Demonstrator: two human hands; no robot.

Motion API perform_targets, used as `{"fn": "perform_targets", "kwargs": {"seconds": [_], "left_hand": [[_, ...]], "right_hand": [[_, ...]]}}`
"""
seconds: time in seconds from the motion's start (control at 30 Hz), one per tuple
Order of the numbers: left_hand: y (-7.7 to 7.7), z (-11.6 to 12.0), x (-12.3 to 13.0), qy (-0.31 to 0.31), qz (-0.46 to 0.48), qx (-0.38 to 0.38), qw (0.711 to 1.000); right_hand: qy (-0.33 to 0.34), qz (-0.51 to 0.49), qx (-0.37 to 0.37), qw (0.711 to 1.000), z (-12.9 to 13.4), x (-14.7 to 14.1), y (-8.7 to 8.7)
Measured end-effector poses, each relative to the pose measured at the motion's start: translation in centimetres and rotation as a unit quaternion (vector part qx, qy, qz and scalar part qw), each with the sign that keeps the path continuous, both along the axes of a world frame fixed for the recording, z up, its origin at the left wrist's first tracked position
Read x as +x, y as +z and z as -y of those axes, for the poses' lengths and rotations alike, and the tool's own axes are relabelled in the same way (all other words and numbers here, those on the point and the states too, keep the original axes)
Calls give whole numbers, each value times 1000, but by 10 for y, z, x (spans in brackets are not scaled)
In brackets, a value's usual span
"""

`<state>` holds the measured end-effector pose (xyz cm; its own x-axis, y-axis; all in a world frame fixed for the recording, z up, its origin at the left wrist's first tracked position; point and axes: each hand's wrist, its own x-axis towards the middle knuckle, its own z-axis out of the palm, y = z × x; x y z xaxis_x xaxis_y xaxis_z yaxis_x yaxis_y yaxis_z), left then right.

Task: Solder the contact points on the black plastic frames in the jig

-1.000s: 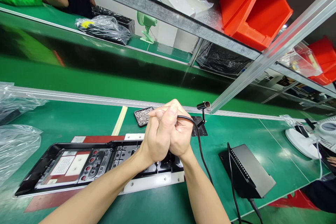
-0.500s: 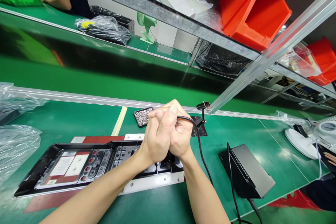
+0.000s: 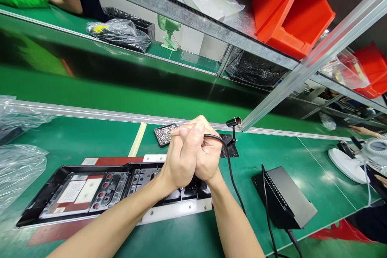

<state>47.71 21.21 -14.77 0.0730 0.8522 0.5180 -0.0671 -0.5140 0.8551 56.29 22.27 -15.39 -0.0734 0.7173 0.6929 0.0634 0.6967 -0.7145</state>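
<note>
Co-worker's hand [image 3: 363,130] has reached in at far right; ours are static. Our left hand [image 3: 182,157] and right hand [image 3: 210,155] press together, wrapped tight around the black cable's [image 3: 229,161] end, grip interior hidden, above black housing [image 3: 116,187]. Black tray [image 3: 161,145] beyond: small metal parts [image 3: 165,134].

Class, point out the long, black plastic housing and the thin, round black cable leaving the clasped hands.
Long black plastic housing [image 3: 45,196], head view: its black wall at picture left.
Thin round black cable [image 3: 230,166], head view: its downward run.
</note>
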Motion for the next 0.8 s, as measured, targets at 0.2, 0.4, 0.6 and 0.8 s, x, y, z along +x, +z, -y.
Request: {"fn": "perform_targets", "kwargs": {"seconds": [0.2,0.4,0.6,0.8], "left_hand": [[0,0,0,7,-7,-13,1000],[-3,0,0,11,-7,4,1000],[-1,0,0,2,0,12,1000],[0,1,0,2,-8,11,1000]], "right_hand": [[-14,9,-6,1000,0,0,0],[-17,14,-11,1000,0,0,-1],[-18,7,-7,1000,1,0,-1],[-13,-1,-7,1000,0,-1,-1]]}}
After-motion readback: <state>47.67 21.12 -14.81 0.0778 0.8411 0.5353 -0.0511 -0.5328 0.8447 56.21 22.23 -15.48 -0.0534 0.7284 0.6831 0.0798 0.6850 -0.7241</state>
